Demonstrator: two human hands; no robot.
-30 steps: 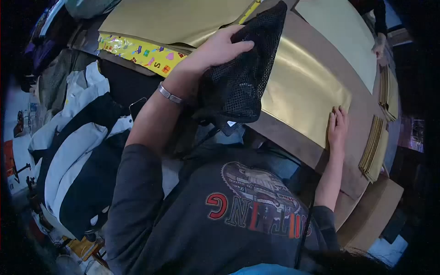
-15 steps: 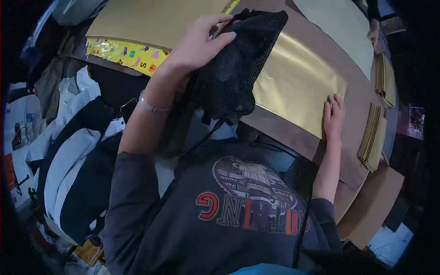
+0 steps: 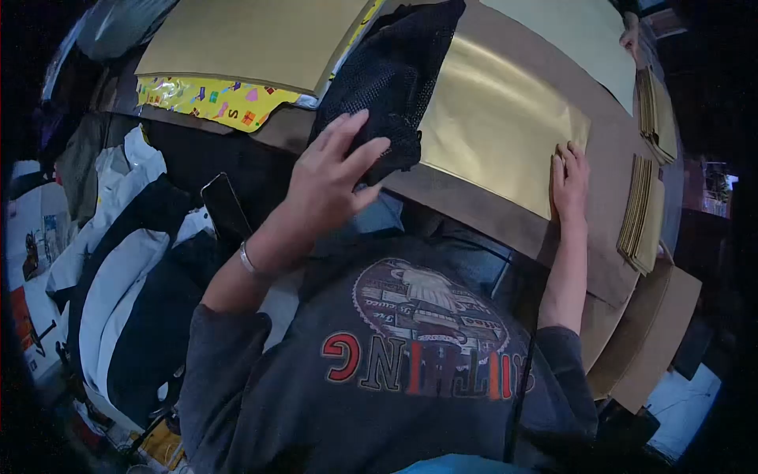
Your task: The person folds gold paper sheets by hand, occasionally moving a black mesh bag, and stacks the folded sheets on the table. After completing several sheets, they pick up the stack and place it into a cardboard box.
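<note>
A black mesh bag (image 3: 387, 87) lies over the table edge and the left end of a shiny gold sheet (image 3: 501, 126). My left hand (image 3: 335, 166), with a bracelet at the wrist, is at the bag's lower part, its fingers spread; whether they touch the mesh is hard to tell. On the sheet's right edge rests my right hand (image 3: 570, 182), fingers stretched out flat. The sheet lies on a brown tabletop (image 3: 489, 213).
Left of the bag, large gold-tan sheets (image 3: 245, 39) lie above yellow printed wrapping (image 3: 205, 99). Folded gold stacks (image 3: 643, 213) line the right side, near a cardboard box (image 3: 651, 340). A phone (image 3: 225, 204) lies at left. Another person's hand (image 3: 629, 39) shows at top right.
My left hand has come off the top of the bag and moved down toward me, its fingers spreading. The bag has settled lower and leftward. My right hand stays on the sheet's edge.
</note>
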